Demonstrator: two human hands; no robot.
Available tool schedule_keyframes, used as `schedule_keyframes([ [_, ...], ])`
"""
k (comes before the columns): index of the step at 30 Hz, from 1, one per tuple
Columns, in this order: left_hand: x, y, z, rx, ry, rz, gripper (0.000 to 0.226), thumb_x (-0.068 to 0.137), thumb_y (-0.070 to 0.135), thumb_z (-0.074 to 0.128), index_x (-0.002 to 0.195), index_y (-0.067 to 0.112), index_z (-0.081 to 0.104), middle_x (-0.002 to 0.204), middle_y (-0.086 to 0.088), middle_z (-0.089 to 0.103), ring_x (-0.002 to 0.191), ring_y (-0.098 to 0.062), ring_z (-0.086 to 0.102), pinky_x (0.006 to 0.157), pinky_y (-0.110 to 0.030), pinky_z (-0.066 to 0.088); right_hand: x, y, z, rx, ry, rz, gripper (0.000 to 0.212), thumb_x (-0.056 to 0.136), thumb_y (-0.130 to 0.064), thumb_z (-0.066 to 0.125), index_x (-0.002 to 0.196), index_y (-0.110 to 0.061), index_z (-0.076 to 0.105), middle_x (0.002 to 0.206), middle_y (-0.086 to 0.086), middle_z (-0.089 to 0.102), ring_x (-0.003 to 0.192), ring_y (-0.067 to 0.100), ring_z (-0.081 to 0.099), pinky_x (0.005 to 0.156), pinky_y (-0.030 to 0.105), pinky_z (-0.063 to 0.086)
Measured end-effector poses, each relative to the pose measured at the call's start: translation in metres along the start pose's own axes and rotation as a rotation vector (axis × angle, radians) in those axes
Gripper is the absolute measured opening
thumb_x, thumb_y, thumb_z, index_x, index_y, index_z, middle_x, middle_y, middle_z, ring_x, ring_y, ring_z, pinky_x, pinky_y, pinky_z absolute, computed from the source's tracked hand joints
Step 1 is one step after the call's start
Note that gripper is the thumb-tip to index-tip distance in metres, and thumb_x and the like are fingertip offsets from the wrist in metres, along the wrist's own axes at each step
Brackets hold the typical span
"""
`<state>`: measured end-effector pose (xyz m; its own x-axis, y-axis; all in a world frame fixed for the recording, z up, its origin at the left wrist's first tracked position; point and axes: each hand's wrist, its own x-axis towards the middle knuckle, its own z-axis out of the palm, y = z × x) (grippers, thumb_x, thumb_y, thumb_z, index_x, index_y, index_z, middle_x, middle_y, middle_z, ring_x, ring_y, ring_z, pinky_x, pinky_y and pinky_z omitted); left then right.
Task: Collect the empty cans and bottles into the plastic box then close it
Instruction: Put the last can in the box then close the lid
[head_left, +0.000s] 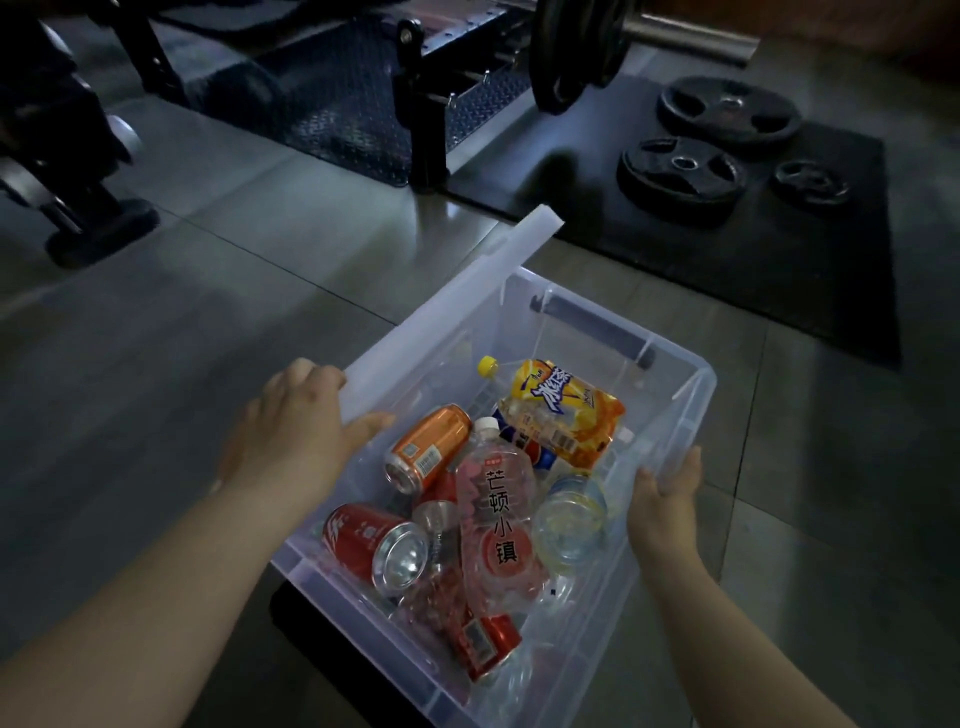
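Note:
A clear plastic box (691, 395) sits on the floor in front of me. Inside lie several empties: an orange can (431, 447), a red can (371, 540), a pink-labelled bottle (496, 519), an orange-labelled bottle (563, 410) with a yellow cap, and a clear bottle (571, 519). The translucent lid (447, 306) stands on edge along the box's left side. My left hand (301, 431) grips the lid's near end. My right hand (667, 499) rests against the box's right rim, fingers curled over it.
Three black weight plates (680, 171) lie on a black rubber mat (779, 270) beyond the box. A loaded barbell (576, 47) and a rack frame (426, 104) stand at the back. A dark machine base (98, 228) is at the left. The floor is grey tile.

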<state>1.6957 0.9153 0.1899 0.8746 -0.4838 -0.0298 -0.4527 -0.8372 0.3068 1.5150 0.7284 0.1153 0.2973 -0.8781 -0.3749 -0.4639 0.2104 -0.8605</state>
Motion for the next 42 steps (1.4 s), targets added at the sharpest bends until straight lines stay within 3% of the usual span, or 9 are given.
schedule_keyframes([
  [4,-0.011,0.018,-0.022,-0.032,0.064,0.093,0.057,0.076,0.046,0.057,0.118,0.008,0.048,0.116,-0.012,0.051,0.103,-0.027,0.046,0.079,-0.034,0.034,-0.006,-0.027,0.001,-0.079,0.004,-0.030,0.062,0.089,-0.037,0.042,0.142,-0.020,0.014,0.149,0.015,0.027,0.134,0.035,0.029,0.108,0.059,0.028],
  [8,-0.042,0.046,-0.042,0.007,0.006,0.219,0.054,0.077,0.054,0.050,0.115,0.017,0.043,0.117,0.000,0.048,0.101,-0.015,0.042,0.076,-0.023,0.030,-0.007,-0.085,-0.012,0.160,-0.055,-0.070,0.065,0.089,-0.041,0.041,0.142,-0.026,0.006,0.147,0.014,0.030,0.129,0.032,0.037,0.106,0.052,0.034],
  [14,-0.069,0.088,-0.009,0.070,0.013,0.217,0.060,0.076,0.057,0.048,0.125,0.025,0.031,0.119,0.009,0.041,0.107,-0.008,0.038,0.086,-0.020,0.033,0.046,-0.118,-0.015,0.413,-0.172,0.010,0.083,0.078,-0.037,0.062,0.141,-0.029,0.010,0.111,0.007,0.054,0.087,0.020,0.060,0.067,0.033,0.052],
  [21,-0.113,0.144,0.028,0.115,-0.044,0.171,0.049,0.070,0.055,0.062,0.101,0.018,0.056,0.107,0.001,0.057,0.098,-0.015,0.056,0.079,-0.024,0.044,0.077,-0.083,-0.041,0.322,-0.338,0.000,0.060,0.078,-0.002,0.049,0.134,-0.017,0.032,0.123,0.019,0.053,0.104,0.035,0.057,0.084,0.048,0.050],
  [24,-0.125,0.149,0.039,0.052,-0.093,0.189,0.054,0.079,0.058,0.034,0.110,0.020,0.057,0.119,-0.001,0.057,0.110,-0.017,0.052,0.097,-0.028,0.039,0.077,-0.074,-0.061,0.318,-0.347,-0.047,0.052,0.079,0.002,0.046,0.129,-0.013,0.037,0.103,0.014,0.056,0.086,0.030,0.057,0.075,0.043,0.051],
  [27,-0.126,0.135,0.052,0.025,-0.091,0.018,0.062,0.084,0.055,0.028,0.138,0.024,0.027,0.151,-0.004,0.026,0.139,-0.018,0.022,0.116,-0.038,0.015,0.082,-0.058,-0.070,0.201,-0.229,-0.050,0.046,0.078,0.001,0.047,0.123,-0.006,0.039,0.101,0.014,0.053,0.084,0.026,0.054,0.072,0.036,0.044],
  [30,-0.119,0.114,0.073,0.003,-0.165,-0.159,0.069,0.086,0.057,0.030,0.141,0.032,-0.003,0.156,0.002,-0.010,0.143,-0.016,-0.011,0.116,-0.036,-0.006,0.084,-0.039,-0.066,0.124,-0.193,-0.051,0.044,0.079,-0.005,0.048,0.122,0.000,0.040,0.104,0.017,0.053,0.086,0.026,0.053,0.074,0.034,0.042],
  [35,-0.106,0.093,0.083,0.072,-0.176,-0.147,0.068,0.086,0.058,0.022,0.141,0.032,-0.009,0.155,0.001,-0.015,0.141,-0.015,-0.015,0.115,-0.036,-0.010,0.081,-0.028,-0.052,-0.082,-0.087,-0.133,0.050,0.079,-0.012,0.048,0.127,0.001,0.040,0.128,0.026,0.046,0.114,0.041,0.047,0.100,0.050,0.041],
  [42,-0.086,0.071,0.071,0.097,-0.215,-0.119,0.069,0.086,0.059,0.020,0.139,0.031,-0.014,0.154,0.001,-0.018,0.141,-0.015,-0.017,0.114,-0.035,-0.012,0.067,-0.035,-0.036,0.022,-0.152,-0.157,0.059,0.081,-0.009,0.046,0.136,-0.005,0.026,0.137,0.020,0.040,0.118,0.037,0.047,0.099,0.044,0.042],
])
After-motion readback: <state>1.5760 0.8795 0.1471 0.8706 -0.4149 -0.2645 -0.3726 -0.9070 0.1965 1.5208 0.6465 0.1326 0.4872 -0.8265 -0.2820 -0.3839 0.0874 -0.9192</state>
